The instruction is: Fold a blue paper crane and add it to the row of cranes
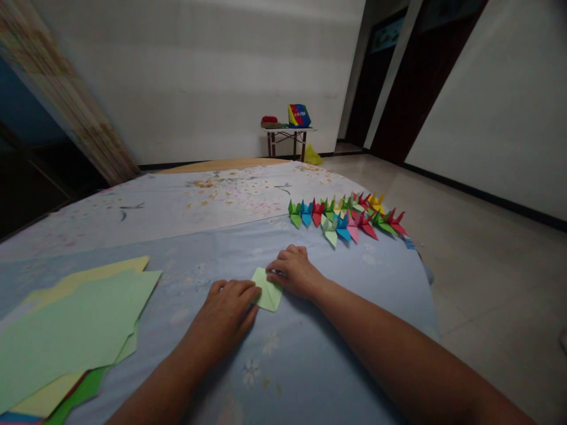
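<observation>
A small folded piece of light green paper (268, 298) lies on the blue flowered cloth, with creases running to its near corner. My left hand (230, 304) holds its left edge, fingers bent and thumb tucked toward me. At its upper right, my right hand (295, 271) pinches the edge with curled fingers, which hide part of that side. Farther off to the right stand several folded paper cranes (341, 221) in green, blue, red, pink and yellow.
A stack of coloured paper sheets (75, 330), pale green on top, lies at the left. Cloths cover the round table (177, 233). Against the far wall is a small table (290, 130) bearing a colourful bag (299, 115). A yellow bag (312, 155) sits on the floor.
</observation>
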Available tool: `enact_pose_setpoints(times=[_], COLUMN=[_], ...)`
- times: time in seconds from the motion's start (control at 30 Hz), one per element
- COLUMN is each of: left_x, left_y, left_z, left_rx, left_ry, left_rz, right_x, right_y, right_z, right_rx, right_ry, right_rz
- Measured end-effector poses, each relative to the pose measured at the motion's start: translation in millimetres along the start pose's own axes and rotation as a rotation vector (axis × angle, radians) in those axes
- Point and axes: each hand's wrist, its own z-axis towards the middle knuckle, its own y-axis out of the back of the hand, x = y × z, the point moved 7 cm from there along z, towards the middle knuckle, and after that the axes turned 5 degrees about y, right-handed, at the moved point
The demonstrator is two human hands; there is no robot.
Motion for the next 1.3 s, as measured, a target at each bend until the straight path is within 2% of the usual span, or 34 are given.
enact_pose_setpoints(times=[0.17, 0.37, 0.5, 0.63, 0.77, 1.0, 1.3], left_x=[5, 15, 25, 34, 40, 39, 34], left_y=[-3.5, -8.9, -3.9, -3.5, -5.2, 0.2, 3.1], left_z=[0, 0, 0, -1, -2, 0, 3], left_rx=[-0.031, -0.013, -0.020, 0.049, 0.085, 0.063, -0.007], left_ry=[0.009, 0.036, 0.010, -0.039, -0.030, -0.014, -0.026], left_rz=[-0.066, -0.209, -0.179, -0.183, -0.232, -0.288, -0.306], right_x=[8, 10, 13, 23, 32, 35, 31], right_y=[2, -2, 1, 3, 5, 7, 8], right_z=[-4, -1, 1, -3, -8, -11, -12], right_rx=[-0.015, 0.004, -0.029, 0.005, 0.061, 0.144, 0.155], right_ry=[0.083, 0.107, 0.122, 0.202, 0.263, 0.288, 0.269], right_rz=[0.063, 0.078, 0.016, -0.016, 0.016, 0.069, 0.144])
